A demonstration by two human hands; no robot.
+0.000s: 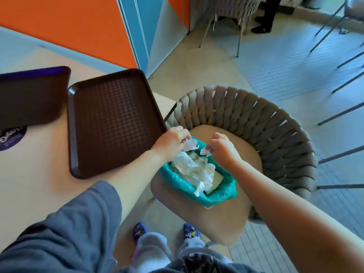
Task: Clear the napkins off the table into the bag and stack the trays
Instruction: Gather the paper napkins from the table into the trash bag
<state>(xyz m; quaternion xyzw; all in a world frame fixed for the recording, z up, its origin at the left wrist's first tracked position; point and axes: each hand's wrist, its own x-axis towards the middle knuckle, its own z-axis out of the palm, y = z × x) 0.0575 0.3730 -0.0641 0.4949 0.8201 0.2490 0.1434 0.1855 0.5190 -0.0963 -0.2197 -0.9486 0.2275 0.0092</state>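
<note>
A teal bag (218, 192) sits open on the seat of a woven chair, with several crumpled white napkins (194, 168) inside. Above its far rim my left hand (171, 141) pinches a crumpled white napkin (190, 144). My right hand (222, 147) is just to the right, pinching a small white napkin scrap (203, 151). Two dark brown trays lie side by side on the table: one (112, 123) near the table's right edge, the other (29, 95) at the far left, partly cut off by the frame.
The beige table (35, 174) carries a purple round sticker (11, 137) at its left. The grey woven chair (256, 119) stands against the table's right side. More chair legs (334, 115) and a standing person's legs (265, 16) are across the tiled floor.
</note>
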